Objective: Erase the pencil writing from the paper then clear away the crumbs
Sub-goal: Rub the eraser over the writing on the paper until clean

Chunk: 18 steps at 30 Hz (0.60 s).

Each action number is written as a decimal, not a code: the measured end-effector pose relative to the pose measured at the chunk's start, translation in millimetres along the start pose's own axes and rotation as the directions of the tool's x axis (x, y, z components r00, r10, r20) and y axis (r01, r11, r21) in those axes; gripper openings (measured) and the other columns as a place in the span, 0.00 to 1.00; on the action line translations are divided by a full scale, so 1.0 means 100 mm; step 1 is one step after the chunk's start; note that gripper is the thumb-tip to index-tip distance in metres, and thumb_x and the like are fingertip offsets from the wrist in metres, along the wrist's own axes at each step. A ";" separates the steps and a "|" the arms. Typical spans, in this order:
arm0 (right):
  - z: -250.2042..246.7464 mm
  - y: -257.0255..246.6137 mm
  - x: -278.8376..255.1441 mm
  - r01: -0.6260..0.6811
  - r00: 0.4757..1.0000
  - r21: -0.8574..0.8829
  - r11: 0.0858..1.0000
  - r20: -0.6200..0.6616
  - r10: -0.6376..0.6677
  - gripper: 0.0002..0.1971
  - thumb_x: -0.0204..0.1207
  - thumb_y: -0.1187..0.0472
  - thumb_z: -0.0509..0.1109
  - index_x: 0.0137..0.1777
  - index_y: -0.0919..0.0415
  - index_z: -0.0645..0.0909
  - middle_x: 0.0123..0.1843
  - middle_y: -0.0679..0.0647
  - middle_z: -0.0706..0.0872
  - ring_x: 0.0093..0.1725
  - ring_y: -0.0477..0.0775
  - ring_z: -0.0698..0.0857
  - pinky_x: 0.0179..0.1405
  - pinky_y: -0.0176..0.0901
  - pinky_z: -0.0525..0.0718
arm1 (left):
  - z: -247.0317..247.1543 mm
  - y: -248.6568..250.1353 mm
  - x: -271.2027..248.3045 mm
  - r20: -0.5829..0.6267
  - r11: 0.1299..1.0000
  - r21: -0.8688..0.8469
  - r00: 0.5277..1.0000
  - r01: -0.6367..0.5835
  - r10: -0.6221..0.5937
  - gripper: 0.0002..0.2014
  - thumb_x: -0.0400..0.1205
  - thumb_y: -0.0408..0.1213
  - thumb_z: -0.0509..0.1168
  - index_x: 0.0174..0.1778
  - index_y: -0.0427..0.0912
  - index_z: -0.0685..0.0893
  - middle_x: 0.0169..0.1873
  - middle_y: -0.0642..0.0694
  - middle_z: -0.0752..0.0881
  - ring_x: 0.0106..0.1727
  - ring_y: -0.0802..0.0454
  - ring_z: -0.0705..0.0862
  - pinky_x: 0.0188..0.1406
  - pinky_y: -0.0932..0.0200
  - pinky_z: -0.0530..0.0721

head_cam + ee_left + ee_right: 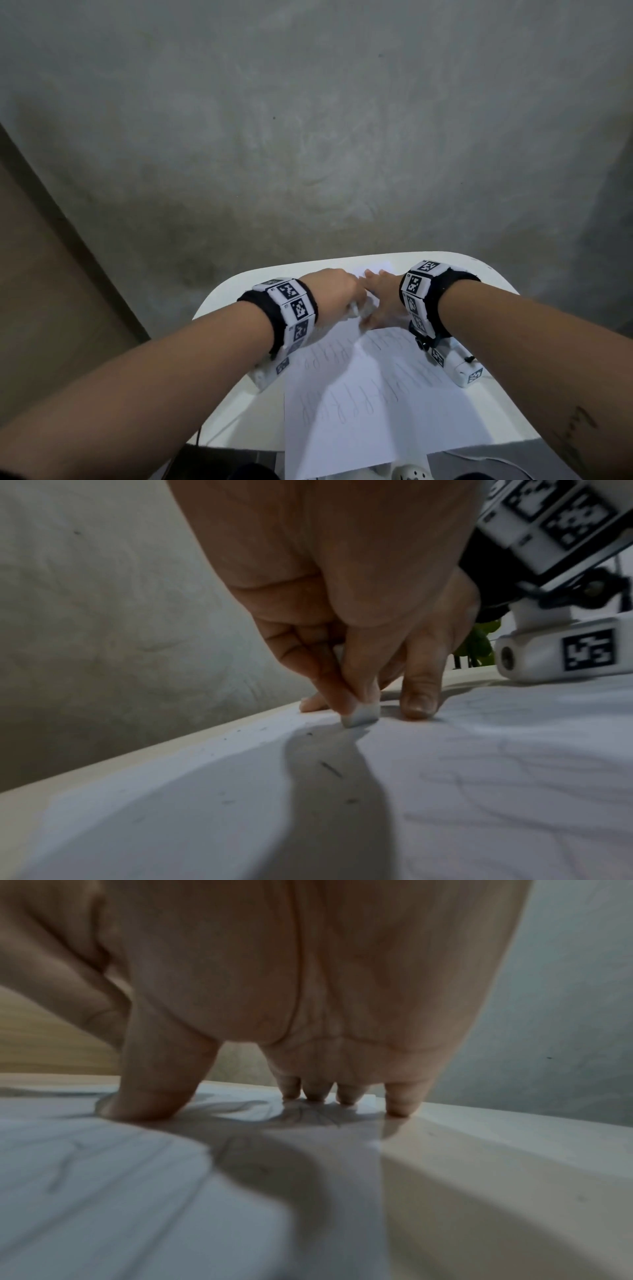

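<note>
A white sheet of paper (376, 404) with looping pencil writing lies on a small white table (219, 301). My left hand (339, 291) pinches a small white eraser (359, 716) between thumb and fingertips, its tip pressed onto the paper (479, 777) near the far edge. My right hand (380, 301) lies spread on the sheet beside it, fingertips (315, 1093) and thumb (150, 1096) pressing the paper (103, 1177) down. Dark eraser crumbs (330, 768) lie scattered on the sheet close to the eraser.
The table's rounded far edge (342, 262) lies just beyond both hands, with a grey concrete floor (308, 137) past it. The sheet overhangs the near table edge. A light shoe (411, 474) shows below. A green plant (479, 642) sits behind the right wrist.
</note>
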State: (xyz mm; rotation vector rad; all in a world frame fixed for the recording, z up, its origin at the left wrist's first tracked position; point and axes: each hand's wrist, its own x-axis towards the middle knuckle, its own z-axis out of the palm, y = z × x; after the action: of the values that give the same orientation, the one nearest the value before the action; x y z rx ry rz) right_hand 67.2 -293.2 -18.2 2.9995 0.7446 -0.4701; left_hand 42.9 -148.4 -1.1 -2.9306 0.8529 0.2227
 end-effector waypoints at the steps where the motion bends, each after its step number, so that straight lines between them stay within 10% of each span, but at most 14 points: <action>1: 0.01 0.00 0.00 -0.003 1.000 -0.006 1.000 -0.012 0.002 0.46 0.70 0.36 0.69 0.82 0.59 0.57 0.82 0.57 0.61 0.80 0.62 0.62 0.77 0.58 0.63 | 0.03 -0.03 -0.07 0.030 1.000 -0.004 1.000 -0.003 0.003 0.10 0.78 0.34 0.66 0.53 0.46 0.89 0.51 0.47 0.87 0.53 0.44 0.84 0.51 0.56 0.80; 10: -0.02 -0.01 0.03 0.036 0.999 -0.026 0.999 0.009 -0.036 0.38 0.65 0.34 0.71 0.74 0.47 0.70 0.73 0.53 0.69 0.75 0.62 0.67 0.72 0.58 0.70 | -0.07 0.05 0.12 0.000 0.998 -0.007 0.998 0.070 -0.070 0.11 0.80 0.37 0.65 0.57 0.44 0.86 0.52 0.45 0.87 0.54 0.43 0.85 0.53 0.53 0.82; 18: 0.02 0.04 0.07 0.003 0.998 -0.083 0.997 0.067 0.003 0.49 0.74 0.35 0.64 0.85 0.58 0.44 0.87 0.53 0.45 0.85 0.58 0.49 0.82 0.56 0.53 | 0.03 -0.13 -0.26 0.079 1.000 -0.010 0.997 0.029 -0.028 0.11 0.79 0.35 0.65 0.55 0.48 0.87 0.51 0.50 0.86 0.52 0.47 0.83 0.53 0.52 0.83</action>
State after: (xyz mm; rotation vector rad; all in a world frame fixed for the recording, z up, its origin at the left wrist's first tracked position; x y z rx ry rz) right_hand 73.9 -294.0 -22.6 2.8916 0.7405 -0.5241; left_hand 28.0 -123.9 0.4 -2.9198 0.8014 0.3390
